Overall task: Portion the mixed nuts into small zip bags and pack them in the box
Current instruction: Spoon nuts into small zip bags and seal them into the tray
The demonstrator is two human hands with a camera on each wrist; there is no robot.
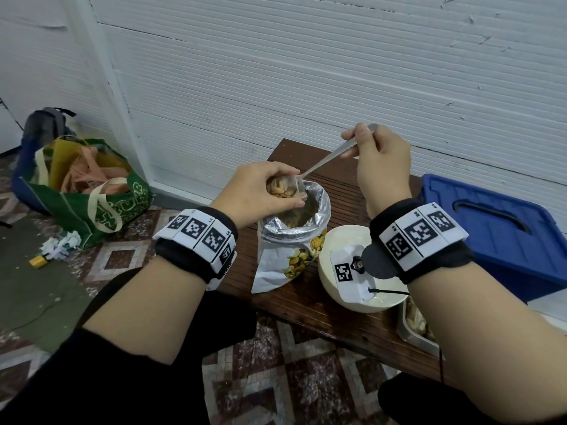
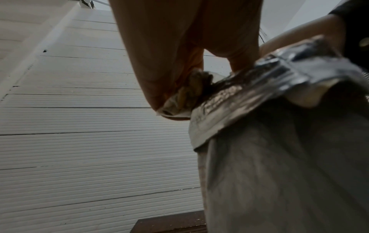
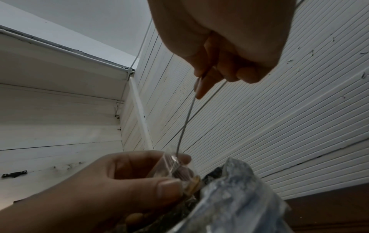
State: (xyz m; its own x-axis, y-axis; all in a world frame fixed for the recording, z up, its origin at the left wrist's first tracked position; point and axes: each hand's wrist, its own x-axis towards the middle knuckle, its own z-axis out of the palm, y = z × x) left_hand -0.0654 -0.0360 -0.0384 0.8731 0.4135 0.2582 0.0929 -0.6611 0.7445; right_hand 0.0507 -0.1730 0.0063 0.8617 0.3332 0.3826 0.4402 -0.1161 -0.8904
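Pinching the handle of a metal spoon [image 1: 329, 158] between thumb and curled fingers, the right hand [image 1: 382, 162] stands at about 1 o'clock from the big foil bag [image 1: 294, 237] and slopes the spoon down toward 8 o'clock. The bowl of the spoon sits inside the mouth of a small zip bag [image 1: 283, 188], which the left hand [image 1: 260, 194] grips with fingers wrapped around it, directly above the open foil bag. Mixed nuts [image 1: 280, 190] are already visible through the clear plastic. At 4 o'clock from the foil bag is a white bowl [image 1: 329, 273], touching it or just beside it; further, at 3 o'clock, lies the blue box [image 1: 491, 228] with its lid closed. I judge that the risk is spilling: the zip bag's mouth is narrow, and if the spoon catches on its edge while coming out, nuts can fall. Most would land back in the foil bag, but some may bounce onto the wooden table [image 1: 343, 314]. A squeeze too strong could also close the opening.
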